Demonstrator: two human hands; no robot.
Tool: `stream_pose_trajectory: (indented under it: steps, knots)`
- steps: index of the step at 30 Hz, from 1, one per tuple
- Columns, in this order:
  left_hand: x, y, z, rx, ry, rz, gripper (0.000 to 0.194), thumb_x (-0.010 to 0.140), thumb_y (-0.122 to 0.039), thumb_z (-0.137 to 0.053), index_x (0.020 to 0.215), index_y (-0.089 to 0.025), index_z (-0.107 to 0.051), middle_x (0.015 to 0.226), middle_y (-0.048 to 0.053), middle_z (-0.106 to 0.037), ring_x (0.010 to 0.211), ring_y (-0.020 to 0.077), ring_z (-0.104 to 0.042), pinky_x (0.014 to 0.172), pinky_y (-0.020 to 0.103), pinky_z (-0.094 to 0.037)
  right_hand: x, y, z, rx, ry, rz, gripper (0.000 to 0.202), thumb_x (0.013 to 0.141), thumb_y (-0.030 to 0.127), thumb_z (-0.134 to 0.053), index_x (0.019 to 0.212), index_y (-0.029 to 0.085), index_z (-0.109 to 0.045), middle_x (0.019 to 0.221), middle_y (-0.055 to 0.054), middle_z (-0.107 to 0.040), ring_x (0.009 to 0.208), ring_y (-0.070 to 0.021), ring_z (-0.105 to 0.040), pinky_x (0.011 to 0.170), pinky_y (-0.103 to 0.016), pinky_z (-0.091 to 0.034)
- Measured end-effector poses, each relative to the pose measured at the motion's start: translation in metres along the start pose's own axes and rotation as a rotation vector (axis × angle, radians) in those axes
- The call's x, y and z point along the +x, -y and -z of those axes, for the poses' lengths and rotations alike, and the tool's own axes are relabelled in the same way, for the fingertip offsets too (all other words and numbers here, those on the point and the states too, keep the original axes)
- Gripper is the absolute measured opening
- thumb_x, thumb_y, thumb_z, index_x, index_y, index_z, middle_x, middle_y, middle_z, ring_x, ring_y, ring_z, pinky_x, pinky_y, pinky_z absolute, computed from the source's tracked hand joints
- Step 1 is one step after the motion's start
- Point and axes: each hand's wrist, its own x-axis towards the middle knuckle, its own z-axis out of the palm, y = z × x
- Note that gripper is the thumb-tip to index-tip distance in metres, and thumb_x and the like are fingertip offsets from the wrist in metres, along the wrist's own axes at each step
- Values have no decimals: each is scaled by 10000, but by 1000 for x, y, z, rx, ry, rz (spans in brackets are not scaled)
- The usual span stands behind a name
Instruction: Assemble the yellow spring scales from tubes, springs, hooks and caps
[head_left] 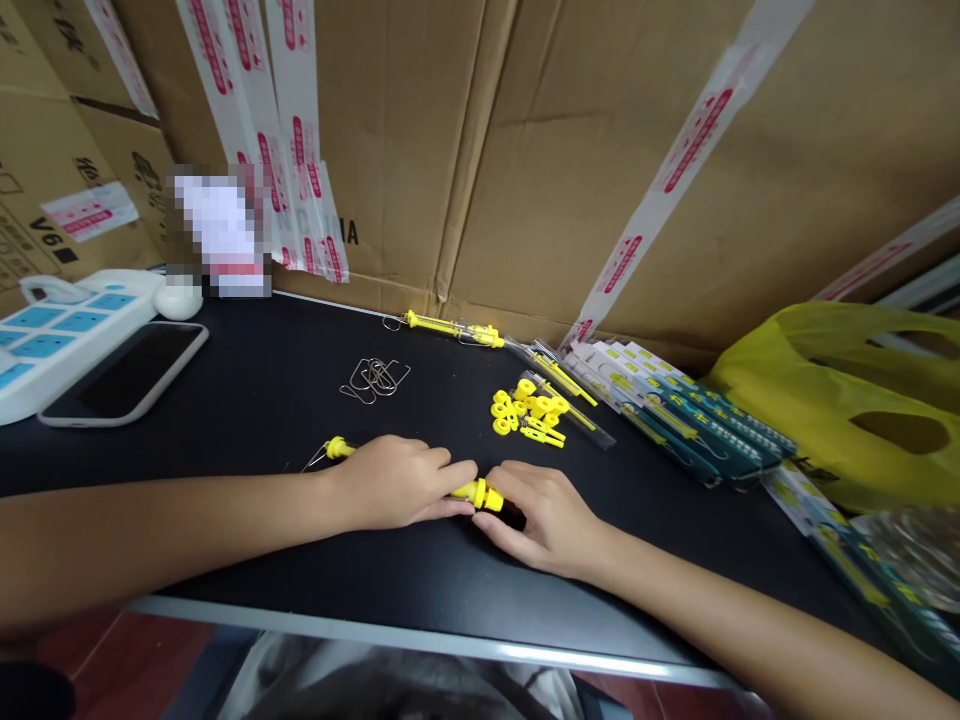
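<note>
My left hand (405, 482) is wrapped round a yellow tube-shaped tool (472, 491), whose hooked wire end sticks out on the left. At the tool's right end, the thumb and fingers of my right hand (544, 518) close on the yellow tip. Behind my hands lie several small yellow plastic parts (527, 408) in a heap. A tangle of metal wire hooks (373, 379) rests to the left of that heap. Near the cardboard stands a row of assembled yellow tools (450, 328), lying flat on the black table (262, 400).
A white power strip (82, 325) and a phone (124, 375) lie at the left. Packaged tools on cards (682, 410) and a yellow plastic bag (847, 400) are at the right. Cardboard boxes (600, 130) rise along the back edge.
</note>
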Motion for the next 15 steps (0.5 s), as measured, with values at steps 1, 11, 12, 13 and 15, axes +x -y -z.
stream_pose_trajectory:
  steps: [1, 11, 12, 13, 15]
  knots:
    - [0, 0, 0, 0, -2, -2, 331, 953, -463, -310, 957, -208, -520, 716, -7, -576, 603, 153, -582, 487, 243, -350, 0, 0, 0, 5, 5, -2, 232, 887, 348, -427, 717, 192, -453, 620, -2, -494, 567, -135, -435, 537, -248, -298]
    - [0, -1, -1, -2, 10, 22, 352, 955, -476, -298, 976, -202, -518, 726, 0, -591, 630, 155, -602, 503, 225, -353, -1, -2, 0, -104, -12, -8, 231, 922, 308, -333, 761, 191, -451, 639, -13, -514, 576, -145, -456, 543, -255, -309]
    - [0, -1, -1, -1, 9, 23, 354, 955, -475, -297, 974, -201, -518, 725, 0, -592, 632, 151, -602, 505, 224, -352, -1, -1, 0, -90, -16, -23, 213, 921, 314, -343, 786, 190, -450, 649, -12, -519, 581, -145, -465, 544, -251, -317]
    - [0, -1, -1, 1, 11, 24, 353, 956, -474, -297, 972, -199, -518, 723, 0, -593, 634, 149, -602, 507, 224, -352, -2, -1, 0, -67, -25, -38, 192, 920, 318, -354, 813, 189, -447, 658, -11, -523, 581, -143, -470, 543, -247, -326]
    - [0, -1, 0, 5, 16, 27, 349, 957, -470, -298, 964, -199, -518, 720, 0, -593, 633, 150, -601, 509, 227, -353, -2, -1, 0, -17, -54, -55, 157, 916, 318, -374, 846, 190, -433, 668, -6, -526, 566, -137, -468, 533, -239, -339]
